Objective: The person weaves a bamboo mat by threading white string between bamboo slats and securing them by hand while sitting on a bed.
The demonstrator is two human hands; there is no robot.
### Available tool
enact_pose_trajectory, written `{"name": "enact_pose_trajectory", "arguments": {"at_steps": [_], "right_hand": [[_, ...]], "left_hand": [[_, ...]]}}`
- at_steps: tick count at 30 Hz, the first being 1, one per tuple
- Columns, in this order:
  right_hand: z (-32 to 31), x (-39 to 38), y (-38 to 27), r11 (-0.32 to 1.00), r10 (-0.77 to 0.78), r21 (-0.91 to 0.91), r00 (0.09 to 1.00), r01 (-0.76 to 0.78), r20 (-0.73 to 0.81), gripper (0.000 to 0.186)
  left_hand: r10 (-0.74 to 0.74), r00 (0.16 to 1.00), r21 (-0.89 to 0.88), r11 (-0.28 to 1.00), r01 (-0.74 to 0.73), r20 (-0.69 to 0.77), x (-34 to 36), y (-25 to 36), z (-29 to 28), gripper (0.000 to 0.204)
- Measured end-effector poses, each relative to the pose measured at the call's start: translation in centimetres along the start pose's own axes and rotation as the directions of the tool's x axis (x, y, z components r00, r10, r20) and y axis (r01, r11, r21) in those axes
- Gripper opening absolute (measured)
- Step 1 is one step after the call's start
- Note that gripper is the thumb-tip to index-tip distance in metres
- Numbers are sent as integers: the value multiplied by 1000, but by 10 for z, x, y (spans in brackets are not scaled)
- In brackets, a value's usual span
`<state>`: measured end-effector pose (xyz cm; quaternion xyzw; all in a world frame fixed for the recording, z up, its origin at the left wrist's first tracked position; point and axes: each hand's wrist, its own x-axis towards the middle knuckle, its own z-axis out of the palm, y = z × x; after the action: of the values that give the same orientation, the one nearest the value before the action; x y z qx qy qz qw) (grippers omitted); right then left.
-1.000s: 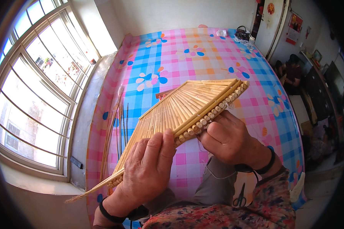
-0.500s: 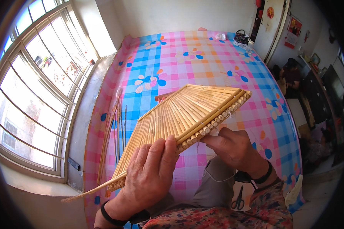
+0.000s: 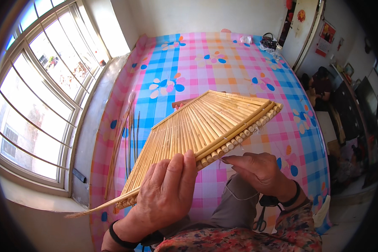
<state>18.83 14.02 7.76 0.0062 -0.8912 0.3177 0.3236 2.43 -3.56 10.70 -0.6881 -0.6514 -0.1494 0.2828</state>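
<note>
A panel of pale yellow reed stalks (image 3: 189, 130), laid side by side, tilts up in front of me. Along its near edge, a long stalk strip (image 3: 235, 133) runs over the cut round ends. My left hand (image 3: 166, 189) clamps this edge near the middle, fingers on top and thumb hidden beneath. Just below the cut ends on the right, my right hand (image 3: 260, 170) is closed in a pinch; what lies between its fingertips is too small to make out. A thin pale thread (image 3: 239, 198) loops across my knee below that hand. The strip's frayed tail (image 3: 86, 213) sticks out at left.
A checked, flowered sheet (image 3: 206, 46) spreads beneath. Loose thin stalks (image 3: 117, 155) lie at left beside the window ledge (image 3: 94, 113). Dark scissors (image 3: 260, 222) rest by my right leg. A bag (image 3: 268, 41) stands at the far right. Another person (image 3: 321, 86) sits beyond the right edge.
My right hand has shifted slightly right and down, away from the panel's edge. The panel has moved a little to the right, with my left hand still gripping it.
</note>
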Motion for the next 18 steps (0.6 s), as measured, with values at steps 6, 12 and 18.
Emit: {"name": "enact_pose_trajectory", "arguments": {"at_steps": [6, 12, 18], "right_hand": [[3, 4, 5, 993, -118, -14, 991, 120, 67, 38], [8, 2, 2, 991, -135, -2, 989, 136, 58, 40], [11, 1, 1, 992, -122, 34, 991, 120, 52, 42]], "left_hand": [[14, 1000, -17, 1000, -14, -6, -3, -4, -3, 38], [28, 1000, -47, 998, -28, 3, -7, -4, -5, 36], [32, 1000, -54, 998, -31, 2, -9, -3, -5, 33]]}}
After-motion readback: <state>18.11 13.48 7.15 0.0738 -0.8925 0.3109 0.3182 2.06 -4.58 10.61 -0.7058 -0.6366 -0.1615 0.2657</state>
